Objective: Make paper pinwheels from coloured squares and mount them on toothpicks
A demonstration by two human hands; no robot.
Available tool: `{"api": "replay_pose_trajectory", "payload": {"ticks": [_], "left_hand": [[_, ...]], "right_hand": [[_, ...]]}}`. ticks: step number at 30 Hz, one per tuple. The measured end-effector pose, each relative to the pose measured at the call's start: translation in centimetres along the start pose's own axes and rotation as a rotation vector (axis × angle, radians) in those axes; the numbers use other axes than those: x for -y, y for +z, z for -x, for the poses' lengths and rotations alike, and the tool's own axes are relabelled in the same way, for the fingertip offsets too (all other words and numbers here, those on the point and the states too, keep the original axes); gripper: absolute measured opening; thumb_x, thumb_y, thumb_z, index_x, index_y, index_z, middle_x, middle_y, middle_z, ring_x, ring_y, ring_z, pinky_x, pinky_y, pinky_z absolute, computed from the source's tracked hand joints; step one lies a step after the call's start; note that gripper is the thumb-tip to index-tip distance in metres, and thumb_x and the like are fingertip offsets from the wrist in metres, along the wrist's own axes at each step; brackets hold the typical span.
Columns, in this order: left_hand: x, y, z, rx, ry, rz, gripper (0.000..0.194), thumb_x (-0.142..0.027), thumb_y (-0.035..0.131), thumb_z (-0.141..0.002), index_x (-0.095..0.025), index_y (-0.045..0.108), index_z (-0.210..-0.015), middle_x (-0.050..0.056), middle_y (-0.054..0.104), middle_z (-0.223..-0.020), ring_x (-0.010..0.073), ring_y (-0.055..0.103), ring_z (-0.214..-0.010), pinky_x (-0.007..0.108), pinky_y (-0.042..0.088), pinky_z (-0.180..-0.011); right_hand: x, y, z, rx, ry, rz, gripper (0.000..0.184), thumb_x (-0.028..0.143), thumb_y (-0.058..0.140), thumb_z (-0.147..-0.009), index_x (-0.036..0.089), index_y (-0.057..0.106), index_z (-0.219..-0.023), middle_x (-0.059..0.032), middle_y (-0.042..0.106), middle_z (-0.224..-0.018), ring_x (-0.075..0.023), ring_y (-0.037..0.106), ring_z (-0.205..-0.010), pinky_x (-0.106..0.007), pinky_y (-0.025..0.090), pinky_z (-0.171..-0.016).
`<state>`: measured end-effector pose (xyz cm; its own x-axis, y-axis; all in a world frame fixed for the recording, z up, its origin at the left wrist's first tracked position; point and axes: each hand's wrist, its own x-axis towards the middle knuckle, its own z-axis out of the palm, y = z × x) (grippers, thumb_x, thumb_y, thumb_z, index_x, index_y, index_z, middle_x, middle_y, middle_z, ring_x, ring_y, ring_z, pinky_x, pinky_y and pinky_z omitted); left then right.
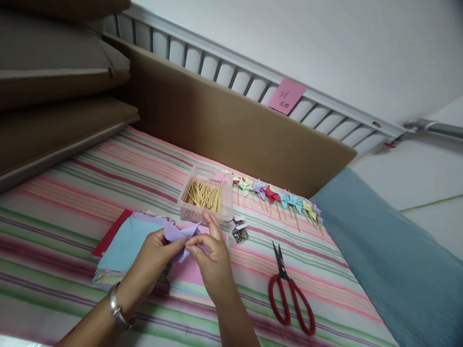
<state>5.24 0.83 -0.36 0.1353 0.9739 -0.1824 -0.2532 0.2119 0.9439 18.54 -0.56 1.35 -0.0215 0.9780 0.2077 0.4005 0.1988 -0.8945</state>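
Both hands pinch one small lilac paper piece (pixel 178 233) above a striped cloth. My left hand (pixel 154 262), with a metal bracelet on its wrist, grips the paper's left side. My right hand (pixel 213 262) pinches its right part with thumb and fingers. Under the hands lies a stack of coloured paper squares (pixel 125 243), light blue on top, red beneath, with pink sheets (pixel 188 272) nearer the right hand. Just beyond the hands stands a clear plastic box of wooden sticks (pixel 204 195).
Red-handled scissors (pixel 289 296) lie to the right on the striped cloth (pixel 72 202). A small open box of pins (pixel 238 233) sits by the stick box. A row of finished paper pinwheels (pixel 278 197) lies along a cardboard sheet (pixel 231 130). A blue cloth (pixel 390 270) lies right.
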Motion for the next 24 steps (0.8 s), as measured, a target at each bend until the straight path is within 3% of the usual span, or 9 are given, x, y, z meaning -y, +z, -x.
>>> {"api": "replay_pose_trajectory", "payload": {"ticks": [7,15,24], "left_hand": [[-0.1,-0.02,-0.07,0.034,0.003,0.003,0.024,-0.031,0.069,-0.069,-0.017,0.071,-0.089,0.007,0.072,-0.09,0.0224,0.061,-0.085,0.029,0.045,-0.075],[-0.25,-0.12,0.16,0.062,0.002,-0.007,0.021,-0.03,0.068,-0.071,-0.018,0.07,-0.087,0.003,0.072,-0.085,0.0178,0.061,-0.076,0.024,0.044,-0.066],[-0.09,-0.13,0.13,0.07,0.015,0.023,0.021,-0.029,0.068,-0.071,-0.02,0.071,-0.09,0.004,0.073,-0.09,0.0187,0.062,-0.082,0.025,0.045,-0.071]], "right_hand": [[0.02,-0.2,-0.22,-0.004,0.067,-0.032,0.012,0.012,0.064,-0.071,0.022,0.07,-0.068,-0.0042,0.037,-0.143,-0.022,0.028,-0.133,-0.038,0.021,-0.108],[0.18,-0.36,-0.29,0.005,0.138,-0.045,0.01,0.012,0.064,-0.07,0.02,0.07,-0.069,-0.0078,0.048,-0.133,-0.0226,0.033,-0.13,-0.038,0.022,-0.106],[0.1,-0.26,-0.04,-0.059,0.03,0.043,0.005,0.015,0.067,-0.071,0.02,0.068,-0.071,-0.0108,0.047,-0.133,-0.0231,0.037,-0.128,-0.037,0.027,-0.105]]}}
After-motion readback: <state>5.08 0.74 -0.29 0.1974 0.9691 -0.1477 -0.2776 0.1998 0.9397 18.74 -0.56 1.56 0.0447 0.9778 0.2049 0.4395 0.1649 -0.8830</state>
